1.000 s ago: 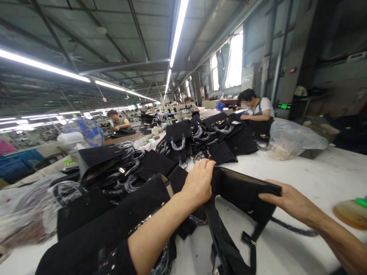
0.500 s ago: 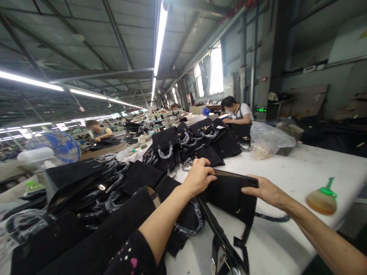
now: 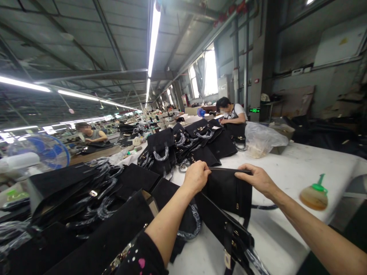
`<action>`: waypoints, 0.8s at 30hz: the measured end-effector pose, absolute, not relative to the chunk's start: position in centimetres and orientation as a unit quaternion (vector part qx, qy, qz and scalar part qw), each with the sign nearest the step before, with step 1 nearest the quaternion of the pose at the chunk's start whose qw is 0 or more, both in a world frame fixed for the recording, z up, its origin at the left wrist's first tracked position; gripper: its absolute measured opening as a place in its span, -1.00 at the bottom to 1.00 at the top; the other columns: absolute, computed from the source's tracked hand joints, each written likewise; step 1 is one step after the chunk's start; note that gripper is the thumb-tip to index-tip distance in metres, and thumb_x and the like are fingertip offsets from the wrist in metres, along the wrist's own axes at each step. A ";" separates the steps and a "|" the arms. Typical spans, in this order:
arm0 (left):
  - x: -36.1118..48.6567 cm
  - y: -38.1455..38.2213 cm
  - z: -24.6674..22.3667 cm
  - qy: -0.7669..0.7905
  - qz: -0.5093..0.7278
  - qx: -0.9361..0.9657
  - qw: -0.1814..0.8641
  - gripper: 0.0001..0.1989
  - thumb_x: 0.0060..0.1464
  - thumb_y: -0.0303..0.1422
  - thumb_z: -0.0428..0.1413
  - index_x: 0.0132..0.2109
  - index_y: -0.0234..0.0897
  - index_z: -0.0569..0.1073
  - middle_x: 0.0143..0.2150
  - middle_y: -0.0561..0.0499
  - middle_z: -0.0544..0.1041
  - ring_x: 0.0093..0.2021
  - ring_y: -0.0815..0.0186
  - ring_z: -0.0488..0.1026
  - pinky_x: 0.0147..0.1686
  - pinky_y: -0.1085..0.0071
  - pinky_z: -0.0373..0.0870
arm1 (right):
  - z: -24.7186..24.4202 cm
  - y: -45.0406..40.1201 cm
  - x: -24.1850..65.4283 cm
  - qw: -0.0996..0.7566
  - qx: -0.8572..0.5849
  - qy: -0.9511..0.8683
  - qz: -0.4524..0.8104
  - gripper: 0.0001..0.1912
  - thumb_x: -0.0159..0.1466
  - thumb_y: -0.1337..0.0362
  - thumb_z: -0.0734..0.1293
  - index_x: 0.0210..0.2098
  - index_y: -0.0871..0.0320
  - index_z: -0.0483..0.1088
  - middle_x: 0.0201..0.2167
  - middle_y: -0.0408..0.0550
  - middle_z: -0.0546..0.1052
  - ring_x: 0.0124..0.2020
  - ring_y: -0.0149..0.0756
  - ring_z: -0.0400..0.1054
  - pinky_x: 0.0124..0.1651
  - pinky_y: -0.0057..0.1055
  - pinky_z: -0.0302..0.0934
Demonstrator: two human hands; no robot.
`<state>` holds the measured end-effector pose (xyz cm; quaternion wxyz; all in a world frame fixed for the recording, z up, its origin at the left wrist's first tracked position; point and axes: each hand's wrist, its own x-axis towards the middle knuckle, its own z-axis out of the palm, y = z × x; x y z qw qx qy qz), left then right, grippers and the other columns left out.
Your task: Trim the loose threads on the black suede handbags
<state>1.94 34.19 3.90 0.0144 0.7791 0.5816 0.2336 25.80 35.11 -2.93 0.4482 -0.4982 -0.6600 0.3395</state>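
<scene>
Head view: left hand [image 3: 197,177] grasps black handbag [image 3: 228,191] by top edge, right hand [image 3: 256,179] grips same edge farther along; bag at white worktable [image 3: 304,158], between heap of plastic-wrapped-handle handbags [image 3: 140,176] and green-capped squeeze bottle [image 3: 314,198].

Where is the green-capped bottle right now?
In the head view, the green-capped bottle sits on the white table near its right edge, to the right of the right hand, which grips a black bag.
</scene>
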 end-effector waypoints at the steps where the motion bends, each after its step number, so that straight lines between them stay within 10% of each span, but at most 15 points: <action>1: 2.0 34.2 3.9 0.585 0.232 0.777 0.011 -0.88 0.08 -0.38 0.14 -0.41 -0.26 0.45 -0.29 0.01 0.50 -0.23 0.28 0.43 -0.21 0.43 0.29 | -2.8 35.2 25.7 0.449 -0.498 -0.659 0.342 -0.66 0.08 0.00 0.36 -0.32 0.14 0.43 -0.46 -0.18 0.47 -0.39 -0.30 0.31 -0.32 -0.39 0.14; 13: 2.5 34.4 3.8 0.613 0.204 0.763 -0.023 -0.88 0.09 -0.35 0.13 -0.39 -0.26 0.48 -0.27 -0.03 0.52 -0.20 0.21 0.45 -0.20 0.37 0.32 | -2.1 35.8 25.1 0.434 -0.515 -0.672 0.307 -0.75 0.08 0.08 0.34 -0.45 0.16 0.38 -0.55 -0.20 0.40 -0.47 -0.35 0.23 -0.38 -0.42 0.07; 24: 2.7 34.2 4.2 0.644 0.193 0.740 -0.024 -0.86 0.09 -0.31 0.14 -0.39 -0.25 0.49 -0.30 -0.03 0.56 -0.23 0.19 0.48 -0.23 0.37 0.34 | 2.2 37.1 22.5 0.237 -0.537 -0.806 0.076 -0.81 0.17 0.14 0.28 -0.46 0.06 0.47 -0.51 -0.15 0.50 -0.42 -0.31 0.33 -0.40 -0.42 -0.02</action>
